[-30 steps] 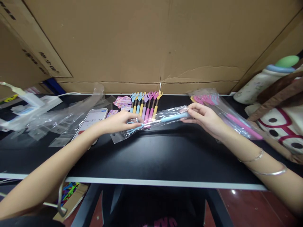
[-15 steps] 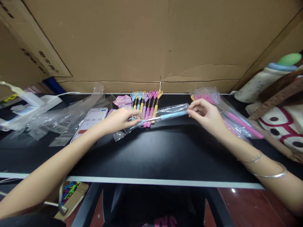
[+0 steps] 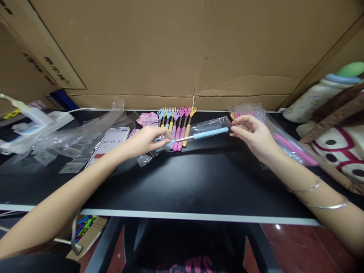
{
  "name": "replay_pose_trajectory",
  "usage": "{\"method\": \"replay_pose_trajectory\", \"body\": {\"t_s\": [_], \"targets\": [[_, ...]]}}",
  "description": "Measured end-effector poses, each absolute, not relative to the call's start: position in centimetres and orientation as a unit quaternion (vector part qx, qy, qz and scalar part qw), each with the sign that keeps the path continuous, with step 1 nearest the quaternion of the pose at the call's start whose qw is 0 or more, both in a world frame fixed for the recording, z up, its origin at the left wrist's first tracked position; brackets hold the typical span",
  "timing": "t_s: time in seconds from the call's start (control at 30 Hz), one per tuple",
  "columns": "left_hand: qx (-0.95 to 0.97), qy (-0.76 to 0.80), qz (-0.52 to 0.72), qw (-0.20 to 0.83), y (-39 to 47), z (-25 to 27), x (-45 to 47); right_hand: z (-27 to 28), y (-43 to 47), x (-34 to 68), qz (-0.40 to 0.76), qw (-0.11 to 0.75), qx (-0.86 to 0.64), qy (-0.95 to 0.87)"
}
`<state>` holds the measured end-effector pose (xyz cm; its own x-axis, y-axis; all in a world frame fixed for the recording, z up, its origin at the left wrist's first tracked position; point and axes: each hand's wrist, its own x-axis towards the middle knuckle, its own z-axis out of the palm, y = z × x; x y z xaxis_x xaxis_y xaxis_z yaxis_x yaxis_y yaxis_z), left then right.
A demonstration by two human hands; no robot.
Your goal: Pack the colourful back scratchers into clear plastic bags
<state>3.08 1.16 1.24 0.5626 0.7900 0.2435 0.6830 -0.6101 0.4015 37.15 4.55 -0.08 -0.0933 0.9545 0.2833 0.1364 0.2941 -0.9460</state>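
Note:
A light-blue back scratcher (image 3: 211,132) with a metal rod lies slantwise inside a clear plastic bag (image 3: 212,123), just above the black table. My left hand (image 3: 150,141) is closed on its head end through the film, and its fingers hide most of that head. With thumb and fingers together, my right hand (image 3: 250,132) pinches the far end of the bag, a little beyond the handle's tip. Behind the bag several back scratchers (image 3: 178,132) in blue, yellow, purple and pink lie side by side, heads toward the cardboard.
Left of them lie small printed packets (image 3: 148,119), a phone (image 3: 113,135) with a timer and several clear bags (image 3: 85,132). Bagged scratchers (image 3: 292,148) lie at right, near a plush bag (image 3: 338,151) and a bottle (image 3: 308,96). A cardboard wall (image 3: 170,49) closes the back.
My right hand has moved slightly right, from the handle's tip to the bag's end, and the bag is drawn out further past the handle. My left hand keeps its hold.

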Motion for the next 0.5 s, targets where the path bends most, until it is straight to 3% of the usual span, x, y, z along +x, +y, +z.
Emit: {"method": "replay_pose_trajectory", "body": {"t_s": [0.17,0.5], "targets": [[0.871,0.420,0.211,0.144,1.14,1.54,3.22,-0.10,4.41,37.00,0.457,0.475,-0.451,-0.602],[0.866,0.436,0.188,0.157,1.22,1.30,3.06,-0.33,4.65,37.12,0.463,0.502,-0.435,-0.587]]}}
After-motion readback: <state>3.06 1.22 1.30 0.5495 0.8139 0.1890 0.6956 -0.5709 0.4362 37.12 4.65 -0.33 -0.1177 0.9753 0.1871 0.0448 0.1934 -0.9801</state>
